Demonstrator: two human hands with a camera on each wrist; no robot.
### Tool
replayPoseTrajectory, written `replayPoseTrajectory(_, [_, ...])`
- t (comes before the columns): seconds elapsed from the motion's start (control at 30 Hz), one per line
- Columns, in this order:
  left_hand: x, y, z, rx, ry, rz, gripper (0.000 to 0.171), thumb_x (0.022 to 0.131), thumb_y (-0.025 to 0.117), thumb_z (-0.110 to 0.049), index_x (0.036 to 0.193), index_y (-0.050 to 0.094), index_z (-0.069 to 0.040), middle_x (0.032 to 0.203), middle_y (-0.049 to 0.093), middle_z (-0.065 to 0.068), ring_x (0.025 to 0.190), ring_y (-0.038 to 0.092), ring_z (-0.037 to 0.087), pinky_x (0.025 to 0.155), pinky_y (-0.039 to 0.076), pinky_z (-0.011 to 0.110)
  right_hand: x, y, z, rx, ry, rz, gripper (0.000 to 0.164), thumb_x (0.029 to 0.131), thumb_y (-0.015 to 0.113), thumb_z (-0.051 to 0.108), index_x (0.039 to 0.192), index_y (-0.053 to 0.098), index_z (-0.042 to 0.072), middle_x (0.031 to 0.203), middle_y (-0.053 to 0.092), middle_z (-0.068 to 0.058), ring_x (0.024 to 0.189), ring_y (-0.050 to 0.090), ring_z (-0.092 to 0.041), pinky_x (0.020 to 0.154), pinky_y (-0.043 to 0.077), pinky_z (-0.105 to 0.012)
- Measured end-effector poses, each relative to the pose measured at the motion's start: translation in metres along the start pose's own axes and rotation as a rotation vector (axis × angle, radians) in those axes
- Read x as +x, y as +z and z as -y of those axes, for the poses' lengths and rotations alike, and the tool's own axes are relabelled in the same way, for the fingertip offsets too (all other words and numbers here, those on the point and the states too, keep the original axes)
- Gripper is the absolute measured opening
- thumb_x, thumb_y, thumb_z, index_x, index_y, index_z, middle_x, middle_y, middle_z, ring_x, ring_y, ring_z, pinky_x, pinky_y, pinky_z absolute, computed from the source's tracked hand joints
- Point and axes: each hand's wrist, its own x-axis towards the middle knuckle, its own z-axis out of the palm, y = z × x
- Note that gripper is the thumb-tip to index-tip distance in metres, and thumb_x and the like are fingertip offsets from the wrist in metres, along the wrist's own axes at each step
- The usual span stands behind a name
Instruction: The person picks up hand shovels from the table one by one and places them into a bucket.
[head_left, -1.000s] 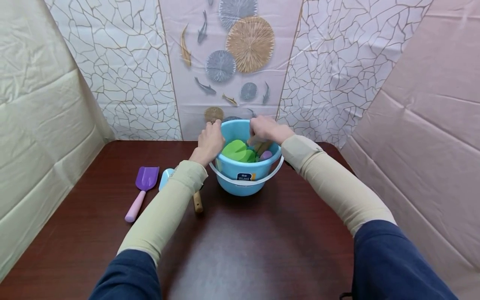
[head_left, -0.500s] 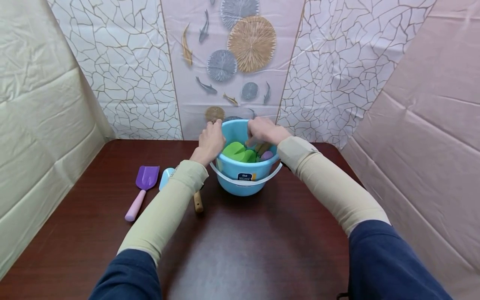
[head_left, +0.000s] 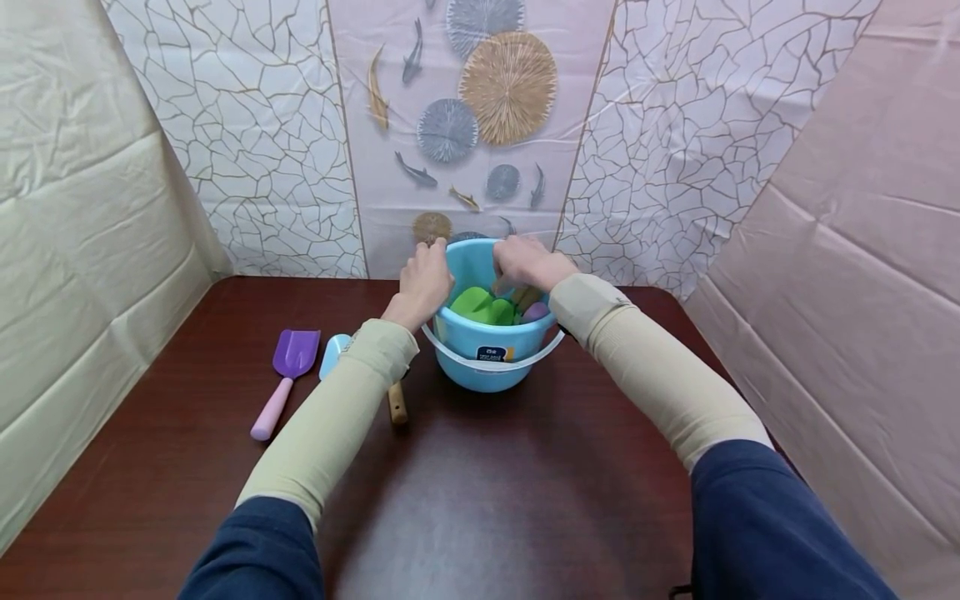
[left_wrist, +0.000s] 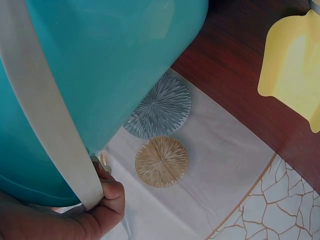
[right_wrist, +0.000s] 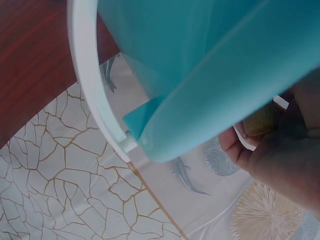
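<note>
Blue bucket (head_left: 463, 335), left hand (head_left: 424, 279) gripping its rim
At its mouth, we're seeing right hand (head_left: 527, 260) pinching a half-hidden wooden handle (right_wrist: 261, 123).

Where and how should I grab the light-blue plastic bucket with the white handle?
Take the curved white handle at mid-arc, probably from the near side: it hangs in front of the bucket, clear of the left hand at the rim and the right hand over the opening.

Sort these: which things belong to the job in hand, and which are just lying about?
Probably in the job:
blue bucket
left hand, gripping it
right hand, at its opening
green pieces inside

Lying about, in neither hand, perhaps related:
purple shovel
light blue scoop
yellow blade
</note>
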Motion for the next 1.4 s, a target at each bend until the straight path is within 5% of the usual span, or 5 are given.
replayPoseTrajectory(0.3, [-0.001,0.001,0.001,0.003,-0.008,0.009,0.040,0.094,0.047,-0.009,0.134,0.047,-0.006,0.124,0.054,0.021,0.106,0.060,0.040,0.088,0.051,0.051,0.002,0.006,0.003,0.002,0.003,0.016,0.018,0.083,0.075,0.026,0.080,0.072,0.009,0.077,0.071,-0.003,0.083,0.060,-0.023,0.093,0.037,-0.043])
replayPoseTrajectory(0.53, [0.000,0.000,0.001,-0.009,0.001,0.010,0.038,0.095,0.048,-0.011,0.132,0.047,-0.007,0.123,0.054,0.021,0.106,0.060,0.039,0.088,0.051,0.051,0.005,0.008,0.003,-0.032,-0.006,0.015,0.022,0.083,0.075,0.024,0.073,0.067,0.007,0.063,0.060,0.001,0.076,0.054,-0.021,0.093,0.037,-0.044])
replayPoseTrajectory(0.8, [0.001,-0.001,0.001,-0.028,-0.005,0.022,0.039,0.095,0.050,-0.011,0.134,0.046,-0.007,0.124,0.053,0.021,0.106,0.060,0.037,0.089,0.051,0.051,0.009,0.012,0.005,-0.076,0.009,0.013,0.018,0.081,0.077,0.024,0.079,0.066,0.010,0.087,0.070,-0.006,0.092,0.059,-0.027,0.097,0.038,-0.047])
replayPoseTrajectory(1.4, [0.001,-0.002,0.000,-0.007,-0.003,0.003,0.035,0.095,0.050,-0.011,0.130,0.049,-0.006,0.120,0.055,0.021,0.104,0.061,0.040,0.087,0.052,0.052,0.020,0.018,0.006,-0.154,0.000,-0.031,0.016,0.082,0.076,0.023,0.086,0.068,0.011,0.101,0.068,-0.008,0.107,0.051,-0.030,0.099,0.035,-0.047])
